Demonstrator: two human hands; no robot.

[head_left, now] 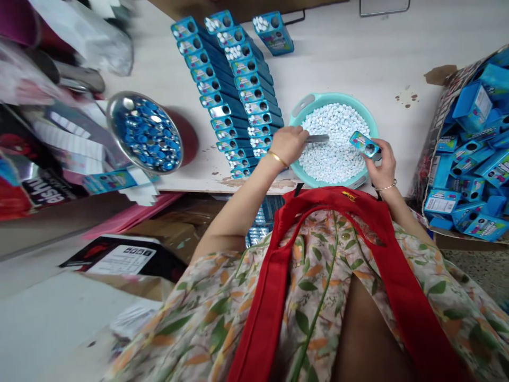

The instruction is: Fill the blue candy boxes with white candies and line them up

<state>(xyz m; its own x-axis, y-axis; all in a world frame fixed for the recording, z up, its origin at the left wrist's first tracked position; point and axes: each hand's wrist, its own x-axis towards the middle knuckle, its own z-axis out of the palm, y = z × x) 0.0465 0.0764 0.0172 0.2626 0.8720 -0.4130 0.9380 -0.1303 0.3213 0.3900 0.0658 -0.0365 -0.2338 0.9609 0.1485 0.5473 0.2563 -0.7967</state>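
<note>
A turquoise basin [369, 118] full of small white pellet-like sweets [336, 159] is in front of me. My left hand [287, 144], at the basin's left rim, is closed on a grey metal scoop [318, 138] that reaches over the sweets; its far end is hard to make out. On the right side of the basin my right hand [382, 163] grips a small blue box [363, 144], tilted, with a dark round hole in its top. Two rows of similar blue boxes [244, 66] stand to the left, some with white sweets showing on top.
One separate blue box [274, 34] stands behind the basin. A steel bowl [175, 139] of blue and silver caps is at the left. A carton [431, 138] heaped with blue boxes stands at the right. Bags and packaging [91, 40] crowd the far left.
</note>
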